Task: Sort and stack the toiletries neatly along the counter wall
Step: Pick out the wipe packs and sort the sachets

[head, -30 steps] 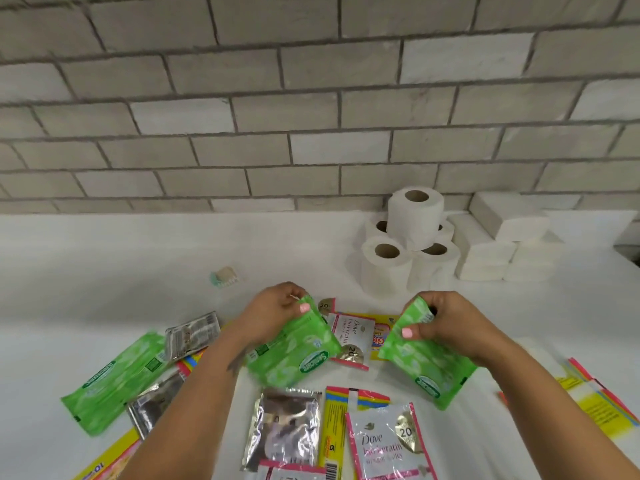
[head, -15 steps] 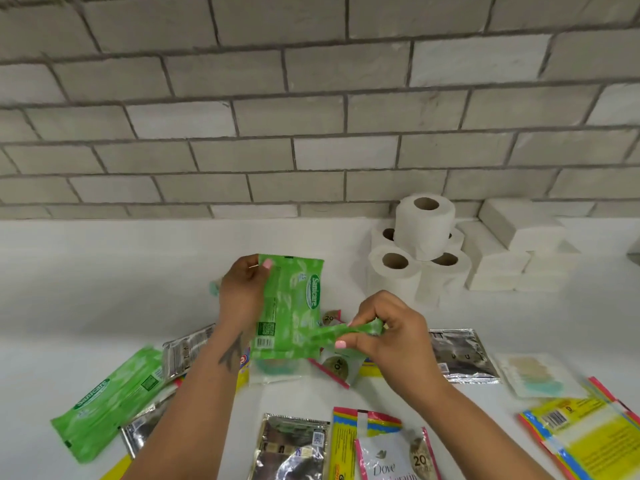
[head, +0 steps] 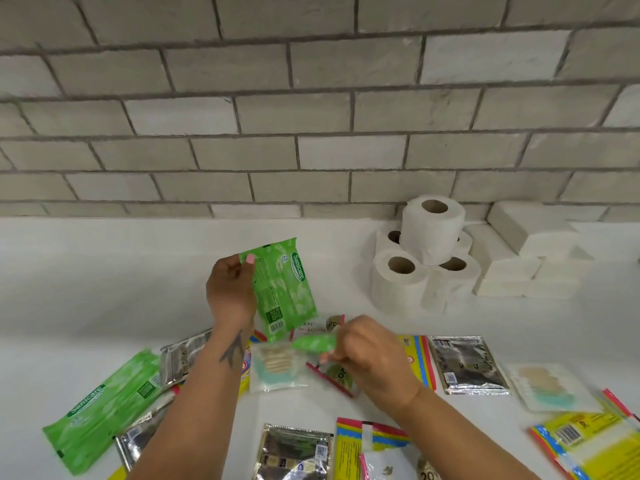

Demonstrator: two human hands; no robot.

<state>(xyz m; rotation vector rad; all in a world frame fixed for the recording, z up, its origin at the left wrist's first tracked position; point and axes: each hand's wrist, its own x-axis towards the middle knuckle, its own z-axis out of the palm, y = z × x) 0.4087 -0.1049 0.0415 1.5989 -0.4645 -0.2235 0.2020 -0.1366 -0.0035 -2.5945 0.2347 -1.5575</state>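
Observation:
My left hand holds a green Sanicare wipes pack upright above the white counter, thumb on its top corner. My right hand pinches a second green pack edge-on, low over the sachets. A third green pack lies flat at the left. Loose sachets are spread along the counter's front: silver ones, yellow ones, pink-edged Dove ones and clear packets of cotton buds.
Several toilet rolls are piled against the brick wall at the right, with white folded tissue stacks beside them. The counter along the wall to the left of the rolls is bare.
The camera has tilted and shifted, so the scene sits lower and further right. My right hand has lowered its green pack toward the sachets; my left hand still holds its pack upright.

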